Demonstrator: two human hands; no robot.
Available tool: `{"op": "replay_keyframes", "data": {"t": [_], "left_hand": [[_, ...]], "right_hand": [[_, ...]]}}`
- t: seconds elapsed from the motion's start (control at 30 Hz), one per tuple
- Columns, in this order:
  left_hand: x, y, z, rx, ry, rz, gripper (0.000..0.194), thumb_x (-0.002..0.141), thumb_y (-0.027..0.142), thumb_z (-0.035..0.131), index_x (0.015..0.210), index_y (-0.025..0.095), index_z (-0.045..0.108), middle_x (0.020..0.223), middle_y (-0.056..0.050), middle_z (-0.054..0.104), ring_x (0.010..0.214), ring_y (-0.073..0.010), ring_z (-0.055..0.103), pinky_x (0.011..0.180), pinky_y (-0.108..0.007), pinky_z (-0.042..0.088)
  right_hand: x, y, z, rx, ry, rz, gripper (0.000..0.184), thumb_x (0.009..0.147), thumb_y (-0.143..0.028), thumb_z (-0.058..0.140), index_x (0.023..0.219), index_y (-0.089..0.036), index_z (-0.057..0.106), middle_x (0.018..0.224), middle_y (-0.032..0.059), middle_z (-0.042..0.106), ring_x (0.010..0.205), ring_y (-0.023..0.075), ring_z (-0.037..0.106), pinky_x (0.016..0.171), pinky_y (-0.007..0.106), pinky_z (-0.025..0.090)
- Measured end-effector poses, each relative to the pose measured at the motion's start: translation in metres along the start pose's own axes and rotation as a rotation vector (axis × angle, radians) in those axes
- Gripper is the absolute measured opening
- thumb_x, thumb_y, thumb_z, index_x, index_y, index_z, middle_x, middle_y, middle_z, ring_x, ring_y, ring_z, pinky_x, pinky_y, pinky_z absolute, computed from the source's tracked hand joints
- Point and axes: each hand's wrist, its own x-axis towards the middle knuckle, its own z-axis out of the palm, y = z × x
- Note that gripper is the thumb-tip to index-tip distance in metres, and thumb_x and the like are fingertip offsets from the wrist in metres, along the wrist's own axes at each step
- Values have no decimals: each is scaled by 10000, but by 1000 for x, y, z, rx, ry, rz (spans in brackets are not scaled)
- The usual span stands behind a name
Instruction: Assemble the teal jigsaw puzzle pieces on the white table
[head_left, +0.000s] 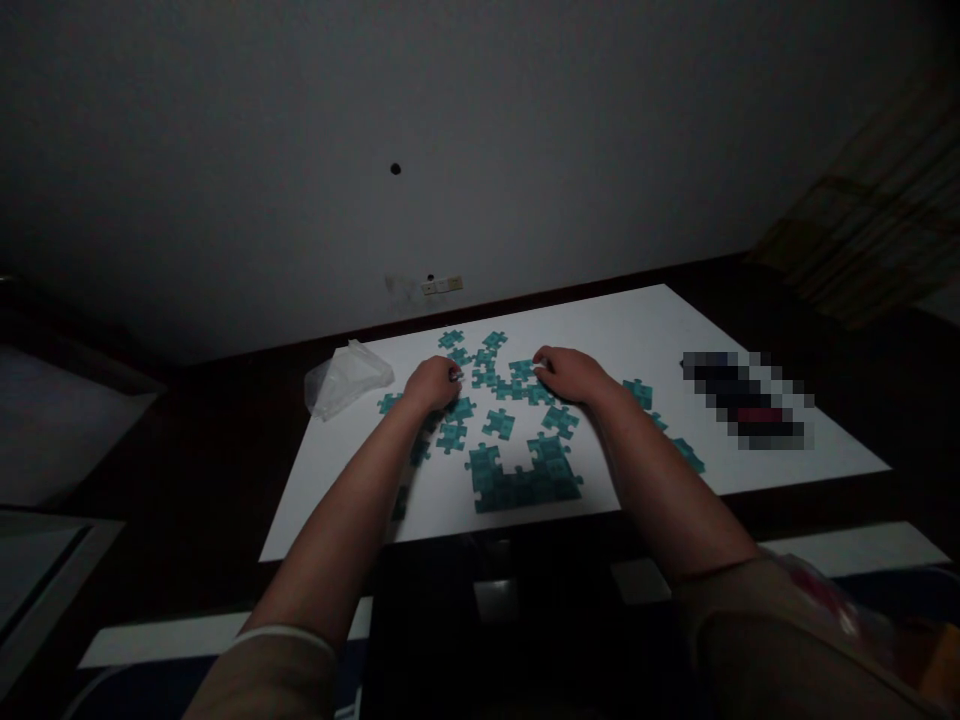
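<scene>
Teal jigsaw pieces (498,424) lie spread over a white tabletop. Close to the table's front edge is a joined block of pieces (525,488) with a gap in its upper side. My left hand (432,382) is closed at the left of the scattered pieces, its fingertips pinching a puzzle piece (457,376) that is mostly hidden. On the other side, my right hand (571,374) is closed too, thumb and fingers pinched on a puzzle piece (540,363) of which only a small pale edge shows. Between the hands, several pieces (486,370) lie close together, some touching or overlapping.
A crumpled clear plastic bag (349,380) rests at the table's left edge. On the right of the white table (795,480) lies a dark pixelated item (742,398). Further pieces (637,392) lie beside my right forearm. A wall with a socket (442,286) stands behind.
</scene>
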Motion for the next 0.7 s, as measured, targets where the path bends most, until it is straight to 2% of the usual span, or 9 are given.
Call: {"op": "replay_keyframes", "data": {"t": [0.03, 0.1, 0.23, 0.33, 0.43, 0.57, 0.7], "left_hand": [[-6, -2, -2, -77, 12, -5, 204, 789, 333, 966, 931, 212, 882, 1028, -107, 894, 1143, -327, 807, 1064, -400, 628], [-22, -5, -6, -248, 55, -26, 263, 837, 420, 954, 952, 206, 853, 941, -81, 860, 1049, -297, 812, 978, -389, 663], [-67, -6, -8, -631, 198, -100, 373, 920, 536, 905, 1056, 228, 743, 941, -54, 804, 873, -222, 798, 791, -351, 703], [-102, 0, -8, -1034, 266, -147, 381, 877, 435, 957, 1016, 249, 655, 932, -20, 750, 779, -163, 767, 711, -289, 704], [-130, 11, -9, -1325, 260, -149, 409, 840, 295, 998, 1004, 255, 626, 1048, -32, 801, 782, -147, 780, 633, -234, 684], [-149, 26, -11, -1340, 317, -68, 477, 832, 274, 1039, 1003, 248, 594, 1267, -71, 864, 853, -151, 819, 600, -197, 649], [-156, 33, -13, -1323, 377, -25, 579, 782, 343, 1107, 1032, 240, 594, 1301, -119, 883, 973, -208, 872, 686, -238, 693]], "right_hand": [[0, 0, 0, 3, 1, 1, 369, 1178, -405, 596, 1469, -263, 771, 1406, 135, 863, 1240, 332, 803, 1017, 400, 575], [0, 0, 1, 11, 4, 9, 367, 1174, -408, 605, 1464, -264, 778, 1394, 134, 867, 1225, 327, 805, 1009, 394, 578], [1, 1, 2, 20, 17, 14, 355, 1161, -407, 631, 1446, -272, 794, 1352, 122, 880, 1200, 319, 809, 1013, 391, 583], [0, 2, 2, 28, 15, 3, 358, 1150, -400, 642, 1439, -268, 807, 1339, 130, 882, 1190, 328, 816, 1003, 395, 591], [0, 3, 2, 33, 20, -9, 378, 1144, -392, 639, 1446, -247, 815, 1342, 147, 880, 1187, 338, 817, 1017, 409, 597], [1, 5, 3, 6, 7, -21, 420, 1156, -408, 606, 1473, -214, 802, 1363, 164, 875, 1208, 346, 816, 1037, 419, 598], [2, 5, 4, 0, 3, -4, 438, 1152, -410, 607, 1489, -203, 795, 1356, 169, 876, 1212, 343, 818, 1033, 414, 600]]}}
